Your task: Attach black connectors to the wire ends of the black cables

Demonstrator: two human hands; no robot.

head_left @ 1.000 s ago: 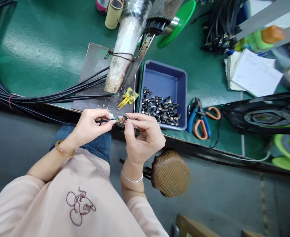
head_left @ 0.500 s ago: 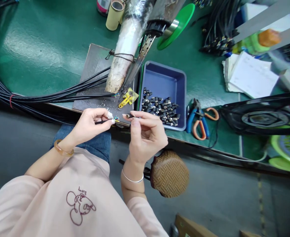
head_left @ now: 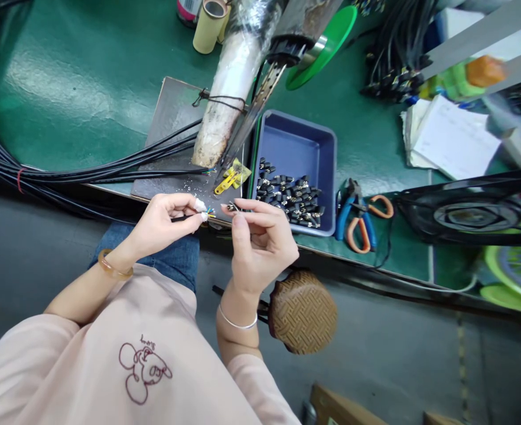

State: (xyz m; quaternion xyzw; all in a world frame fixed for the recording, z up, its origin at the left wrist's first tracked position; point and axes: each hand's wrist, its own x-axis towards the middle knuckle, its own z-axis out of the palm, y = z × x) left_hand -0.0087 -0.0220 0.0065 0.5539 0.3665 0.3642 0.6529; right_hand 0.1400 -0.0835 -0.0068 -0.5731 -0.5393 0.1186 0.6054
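Pinched in my left hand (head_left: pixel 169 221) is the end of a black cable (head_left: pixel 179 219). Its thin coloured wires (head_left: pixel 209 213) fan out past the fingertips, two of which have white coverings. My right hand (head_left: pixel 260 242) holds a small black connector (head_left: pixel 233 206) between thumb and fingers, its metal pins toward the wires. A short gap lies between wires and connector. Above both hands, a soldering iron (head_left: pixel 247 127) points down at the grey board (head_left: pixel 154 139). A yellow metal piece (head_left: pixel 225 182) lies on a yellow sponge (head_left: pixel 243 171) close to the iron's tip.
A blue tray (head_left: pixel 298 130) beside my right hand holds many black connectors (head_left: pixel 287 198). Pliers (head_left: pixel 353 212) and orange-handled scissors (head_left: pixel 358 233) lie to its right. Bundled black cables (head_left: pixel 65 177) run in from the left. A wrapped white tube (head_left: pixel 234 77) hangs over the board. A stool (head_left: pixel 303 313) stands below.
My right hand has shifted very slightly left and appears to have turned the connector a little. My left hand keeps its grip on the cable, almost still. The view has moved slightly.
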